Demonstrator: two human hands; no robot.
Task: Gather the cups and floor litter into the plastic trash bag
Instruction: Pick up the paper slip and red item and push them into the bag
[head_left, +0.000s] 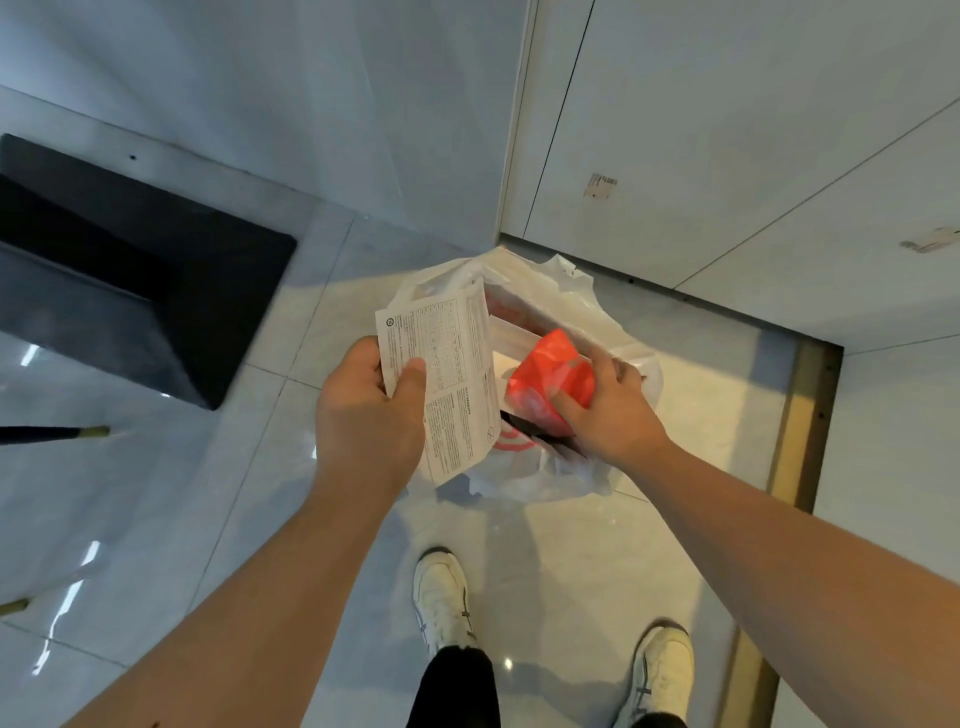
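A white plastic trash bag stands open on the tiled floor in front of my feet. My left hand grips a white printed paper sheet, folded and held over the bag's left rim. My right hand holds a crumpled red plastic wrapper right over the bag's mouth. Inside the bag I see a white box edge and something with red markings. No cups are visible.
A dark mat or box lies at the left by the wall. Two thin furniture legs poke in from the left edge. White cabinet doors stand behind the bag, with a brass floor strip at right. My white shoes stand below.
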